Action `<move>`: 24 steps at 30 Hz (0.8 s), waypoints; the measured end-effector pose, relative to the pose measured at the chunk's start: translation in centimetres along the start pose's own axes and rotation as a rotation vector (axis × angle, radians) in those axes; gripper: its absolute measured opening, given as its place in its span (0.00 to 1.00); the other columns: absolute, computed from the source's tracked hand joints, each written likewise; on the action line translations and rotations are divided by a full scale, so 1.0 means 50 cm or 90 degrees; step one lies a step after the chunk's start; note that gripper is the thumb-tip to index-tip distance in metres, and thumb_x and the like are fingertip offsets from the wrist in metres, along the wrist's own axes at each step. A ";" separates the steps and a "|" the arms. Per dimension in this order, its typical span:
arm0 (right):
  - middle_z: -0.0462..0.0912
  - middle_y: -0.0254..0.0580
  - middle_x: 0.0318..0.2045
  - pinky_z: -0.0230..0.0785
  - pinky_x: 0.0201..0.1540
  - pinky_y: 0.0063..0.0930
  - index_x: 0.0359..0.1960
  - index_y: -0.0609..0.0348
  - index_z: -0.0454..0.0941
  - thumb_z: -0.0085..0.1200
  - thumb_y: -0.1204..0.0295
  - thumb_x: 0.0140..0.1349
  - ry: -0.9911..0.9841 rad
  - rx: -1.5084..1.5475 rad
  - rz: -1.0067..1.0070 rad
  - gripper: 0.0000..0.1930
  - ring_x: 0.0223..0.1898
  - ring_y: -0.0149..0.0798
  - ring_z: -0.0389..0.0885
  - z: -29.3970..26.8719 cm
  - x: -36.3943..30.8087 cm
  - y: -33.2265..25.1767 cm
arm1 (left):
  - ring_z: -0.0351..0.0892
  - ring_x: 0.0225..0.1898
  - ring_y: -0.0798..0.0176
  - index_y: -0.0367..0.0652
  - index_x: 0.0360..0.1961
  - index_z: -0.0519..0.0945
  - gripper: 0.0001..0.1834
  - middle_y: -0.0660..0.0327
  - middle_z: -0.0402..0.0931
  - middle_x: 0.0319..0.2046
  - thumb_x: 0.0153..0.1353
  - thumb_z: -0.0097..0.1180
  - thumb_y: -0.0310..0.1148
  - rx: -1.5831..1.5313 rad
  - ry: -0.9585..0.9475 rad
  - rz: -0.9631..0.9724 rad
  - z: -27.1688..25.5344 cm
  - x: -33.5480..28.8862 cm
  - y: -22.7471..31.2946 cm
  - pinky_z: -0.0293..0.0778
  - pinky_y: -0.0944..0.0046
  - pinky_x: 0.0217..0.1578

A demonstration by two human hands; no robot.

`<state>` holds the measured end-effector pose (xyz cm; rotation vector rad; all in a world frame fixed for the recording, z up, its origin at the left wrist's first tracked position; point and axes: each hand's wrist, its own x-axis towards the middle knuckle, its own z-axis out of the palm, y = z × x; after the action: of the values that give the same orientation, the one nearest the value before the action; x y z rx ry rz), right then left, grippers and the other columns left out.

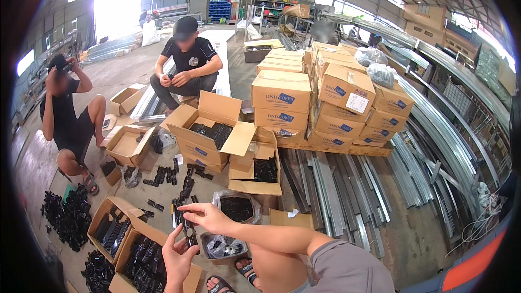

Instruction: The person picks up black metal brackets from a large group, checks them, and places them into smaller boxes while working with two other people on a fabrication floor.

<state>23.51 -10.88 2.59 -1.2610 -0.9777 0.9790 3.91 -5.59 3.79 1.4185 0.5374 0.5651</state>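
Black plastic is what both hands are working on: a small clip [189, 232], held low in the middle of the view, above the concrete floor [412, 239]. The left hand [178, 258] is closing its fingers around the clip's lower end, while the right hand [205, 216] is pinching the upper end between thumb and fingertips. The piece is looking light and stiff, probably a little slick, so a firm pinch at each end seems the safest hold; its thin parts could snap if bent hard.

Just below the hands, two open cardboard boxes [116, 222] are sitting near the bottom edge of the floor, filled with more black parts. A clear bag of parts [237, 208] is lying just right of the hands, and another bag [222, 247] is sitting beside the person's sandalled feet. Loose black pieces [163, 175] are scattering across the floor ahead, close enough to get knocked. Farther off, a large open box [209, 130] is standing in the middle, a stack of sealed cartons [325, 103] is resting on a pallet, and long metal rails [336, 190] are lying to the right. Two other people are sitting at the far left and far side, busy with their own parts.
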 end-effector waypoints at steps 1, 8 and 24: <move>0.83 0.29 0.40 0.72 0.45 0.21 0.61 0.55 0.78 0.58 0.64 0.71 0.002 0.000 0.000 0.19 0.41 0.21 0.77 0.001 0.002 0.002 | 0.84 0.44 0.63 0.34 0.69 0.64 0.42 0.46 0.83 0.46 0.51 0.63 0.09 -0.002 0.004 -0.010 0.000 -0.002 0.005 0.81 0.65 0.45; 0.82 0.31 0.41 0.73 0.41 0.24 0.66 0.55 0.72 0.52 0.59 0.74 -0.038 -0.027 -0.026 0.23 0.40 0.24 0.78 -0.002 0.006 -0.014 | 0.84 0.40 0.65 0.36 0.69 0.63 0.42 0.51 0.84 0.43 0.51 0.61 0.09 -0.048 0.016 -0.033 -0.010 -0.007 0.018 0.81 0.67 0.42; 0.86 0.59 0.43 0.80 0.44 0.51 0.40 0.59 0.86 0.58 0.69 0.57 -0.372 -0.850 0.133 0.12 0.45 0.55 0.87 -0.092 -0.068 0.602 | 0.82 0.49 0.62 0.39 0.71 0.63 0.42 0.48 0.82 0.49 0.55 0.66 0.16 -0.091 0.128 -0.070 -0.070 -0.032 0.066 0.79 0.62 0.51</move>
<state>25.59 -13.73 -27.82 -2.2321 -2.1788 0.8292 0.25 -3.78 6.80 1.1967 0.7167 0.6475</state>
